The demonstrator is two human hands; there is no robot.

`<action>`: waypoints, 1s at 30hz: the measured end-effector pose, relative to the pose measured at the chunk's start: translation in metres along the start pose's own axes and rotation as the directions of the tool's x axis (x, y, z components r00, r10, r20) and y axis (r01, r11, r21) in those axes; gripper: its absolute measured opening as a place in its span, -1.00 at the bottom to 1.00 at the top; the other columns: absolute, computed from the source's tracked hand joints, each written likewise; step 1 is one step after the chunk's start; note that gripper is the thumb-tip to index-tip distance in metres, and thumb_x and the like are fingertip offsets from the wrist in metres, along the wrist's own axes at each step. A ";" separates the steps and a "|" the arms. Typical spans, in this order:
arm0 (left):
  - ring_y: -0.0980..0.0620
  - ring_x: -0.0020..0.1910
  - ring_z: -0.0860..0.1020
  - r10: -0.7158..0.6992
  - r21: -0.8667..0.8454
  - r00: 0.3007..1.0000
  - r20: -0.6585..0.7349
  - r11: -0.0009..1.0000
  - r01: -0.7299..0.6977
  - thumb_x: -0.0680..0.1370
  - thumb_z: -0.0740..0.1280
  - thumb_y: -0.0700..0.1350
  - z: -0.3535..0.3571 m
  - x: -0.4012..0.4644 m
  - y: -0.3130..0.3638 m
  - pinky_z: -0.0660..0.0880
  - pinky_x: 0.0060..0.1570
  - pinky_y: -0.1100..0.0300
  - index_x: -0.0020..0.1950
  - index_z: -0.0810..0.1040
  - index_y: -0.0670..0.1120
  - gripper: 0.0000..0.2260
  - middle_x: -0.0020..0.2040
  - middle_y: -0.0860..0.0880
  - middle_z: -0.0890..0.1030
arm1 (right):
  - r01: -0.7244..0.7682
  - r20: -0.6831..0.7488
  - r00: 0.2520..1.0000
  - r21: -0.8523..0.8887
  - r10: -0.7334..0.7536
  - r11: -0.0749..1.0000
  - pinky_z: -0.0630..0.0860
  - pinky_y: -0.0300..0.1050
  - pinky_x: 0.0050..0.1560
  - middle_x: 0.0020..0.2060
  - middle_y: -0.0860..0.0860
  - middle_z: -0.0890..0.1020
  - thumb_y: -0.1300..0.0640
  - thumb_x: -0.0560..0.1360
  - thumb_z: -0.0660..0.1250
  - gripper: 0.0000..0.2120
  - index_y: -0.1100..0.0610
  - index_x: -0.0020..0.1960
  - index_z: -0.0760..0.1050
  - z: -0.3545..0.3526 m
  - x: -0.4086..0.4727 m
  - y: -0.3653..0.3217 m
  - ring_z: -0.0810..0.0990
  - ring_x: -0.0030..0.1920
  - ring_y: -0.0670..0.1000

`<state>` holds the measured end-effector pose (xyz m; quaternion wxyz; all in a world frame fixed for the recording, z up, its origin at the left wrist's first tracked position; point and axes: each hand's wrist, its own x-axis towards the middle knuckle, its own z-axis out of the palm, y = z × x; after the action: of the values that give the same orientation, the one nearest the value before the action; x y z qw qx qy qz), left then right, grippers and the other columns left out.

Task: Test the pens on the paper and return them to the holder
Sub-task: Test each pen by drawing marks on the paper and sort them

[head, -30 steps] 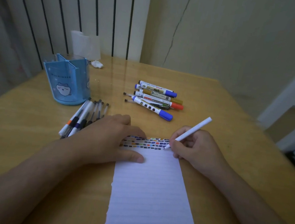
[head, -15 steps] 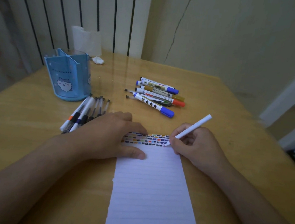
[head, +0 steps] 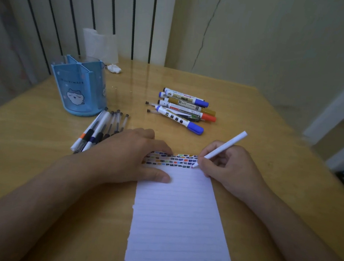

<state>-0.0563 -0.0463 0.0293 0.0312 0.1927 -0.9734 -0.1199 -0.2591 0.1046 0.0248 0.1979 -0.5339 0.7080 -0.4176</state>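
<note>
Both hands are busy: my left hand [head: 127,157] lies flat, fingers straight, pinning the paper [head: 180,214] to the table [head: 29,159]; my right hand [head: 226,168] pinches a white pen [head: 223,147], its tip touching the paper's top right beside the colour marks [head: 172,160]. I'd make one short, light stroke, left hand pressing so nothing slides. Holder [head: 80,87] stands far left, thin pens [head: 102,130] beside it, markers [head: 185,110] mid-table.

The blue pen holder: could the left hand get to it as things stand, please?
Probably yes: nothing stands between the left hand and the blue pen holder, only thin pens lying flat, though it now presses the paper.
</note>
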 end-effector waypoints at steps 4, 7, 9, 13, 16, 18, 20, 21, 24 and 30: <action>0.23 -0.05 0.39 0.002 -0.005 1.000 0.000 1.000 -0.002 0.38 0.20 0.50 0.000 0.000 0.000 0.43 -0.09 0.23 0.39 0.34 0.36 -0.39 -0.04 0.20 0.39 | -0.003 -0.029 1.000 -0.039 0.002 0.999 0.58 0.02 -0.21 -0.36 -0.02 0.67 0.25 0.48 0.44 -0.86 0.05 -0.21 0.61 0.000 0.002 0.001 0.65 -0.30 0.06; 0.23 -0.04 0.39 0.001 -0.004 1.000 0.006 1.000 -0.001 0.38 0.20 0.50 0.001 0.001 0.000 0.44 -0.08 0.22 0.39 0.33 0.36 -0.39 -0.03 0.20 0.39 | -0.001 -0.014 1.000 -0.007 0.000 1.000 0.56 -0.04 -0.22 -0.37 -0.05 0.67 0.26 0.49 0.43 -0.86 0.08 -0.20 0.61 0.000 0.000 0.001 0.63 -0.32 -0.01; 0.24 -0.04 0.39 0.000 -0.002 1.000 0.005 1.000 0.000 0.38 0.20 0.51 0.001 0.001 -0.001 0.44 -0.09 0.22 0.39 0.33 0.36 -0.39 -0.03 0.20 0.39 | 0.006 -0.006 1.000 -0.012 -0.006 1.000 0.55 -0.04 -0.24 -0.35 -0.04 0.68 0.25 0.49 0.44 -0.85 0.05 -0.21 0.61 0.000 0.000 0.002 0.62 -0.32 0.03; 0.24 -0.05 0.39 0.001 -0.007 1.000 0.003 1.000 -0.001 0.38 0.20 0.51 0.001 0.001 -0.002 0.42 -0.12 0.24 0.39 0.33 0.35 -0.38 -0.04 0.20 0.39 | 0.001 -0.036 0.999 -0.053 -0.003 0.999 0.52 -0.18 -0.29 -0.37 -0.01 0.67 0.25 0.47 0.44 -0.85 0.04 -0.23 0.60 0.000 0.002 0.002 0.64 -0.32 0.01; 0.24 -0.06 0.39 0.004 -0.005 1.000 0.000 1.000 -0.004 0.37 0.20 0.51 0.001 0.001 -0.002 0.44 -0.10 0.22 0.39 0.34 0.36 -0.38 -0.05 0.20 0.39 | 0.015 -0.016 1.000 -0.028 -0.015 1.000 0.56 -0.04 -0.24 -0.36 -0.01 0.67 0.24 0.49 0.43 -0.86 0.05 -0.21 0.61 0.000 0.001 0.002 0.64 -0.31 0.04; 0.23 -0.06 0.40 0.005 -0.008 1.000 -0.003 1.000 -0.005 0.37 0.19 0.51 0.002 0.000 -0.002 0.44 -0.10 0.21 0.38 0.34 0.36 -0.38 -0.06 0.20 0.39 | 0.018 -0.020 1.000 -0.042 -0.019 0.999 0.56 -0.02 -0.24 -0.35 -0.03 0.67 0.24 0.48 0.44 -0.85 0.03 -0.22 0.61 0.001 0.002 0.003 0.64 -0.28 0.09; 0.23 -0.05 0.40 0.007 -0.017 1.000 -0.009 1.000 -0.007 0.36 0.19 0.52 0.002 0.000 -0.002 0.46 -0.07 0.19 0.38 0.36 0.34 -0.37 -0.05 0.19 0.40 | 0.014 -0.032 0.999 -0.059 -0.016 0.998 0.54 -0.08 -0.25 -0.37 -0.06 0.66 0.25 0.47 0.44 -0.84 0.03 -0.22 0.60 0.001 0.002 0.003 0.64 -0.29 0.06; 0.22 -0.05 0.41 0.006 -0.022 1.000 -0.010 1.000 -0.007 0.36 0.19 0.52 0.002 0.000 -0.002 0.47 -0.06 0.17 0.38 0.36 0.34 -0.37 -0.05 0.19 0.40 | 0.013 -0.035 0.999 -0.052 -0.015 0.999 0.54 -0.09 -0.25 -0.38 -0.07 0.66 0.26 0.47 0.43 -0.84 0.05 -0.22 0.60 0.000 0.002 0.002 0.64 -0.31 0.04; 0.22 -0.05 0.41 0.006 -0.012 1.000 -0.006 1.000 -0.006 0.36 0.19 0.51 0.001 0.000 -0.002 0.47 -0.06 0.17 0.38 0.35 0.35 -0.38 -0.05 0.19 0.40 | 0.022 -0.025 0.999 -0.030 -0.023 0.999 0.57 0.02 -0.22 -0.37 -0.03 0.66 0.25 0.48 0.43 -0.87 0.07 -0.21 0.61 0.000 0.000 0.002 0.64 -0.30 0.07; 0.21 -0.05 0.42 0.007 -0.017 1.000 -0.001 1.000 -0.007 0.37 0.20 0.51 0.002 0.000 -0.003 0.49 -0.04 0.16 0.38 0.34 0.36 -0.40 -0.04 0.20 0.40 | 0.001 -0.037 0.999 -0.040 -0.003 0.999 0.58 0.00 -0.22 -0.35 0.01 0.68 0.25 0.47 0.42 -0.88 0.07 -0.21 0.60 0.000 0.001 0.001 0.66 -0.31 0.01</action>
<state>-0.0557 -0.0482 0.0268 0.0335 0.1890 -0.9730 -0.1278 -0.2604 0.1040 0.0242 0.1737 -0.5308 0.7193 -0.4131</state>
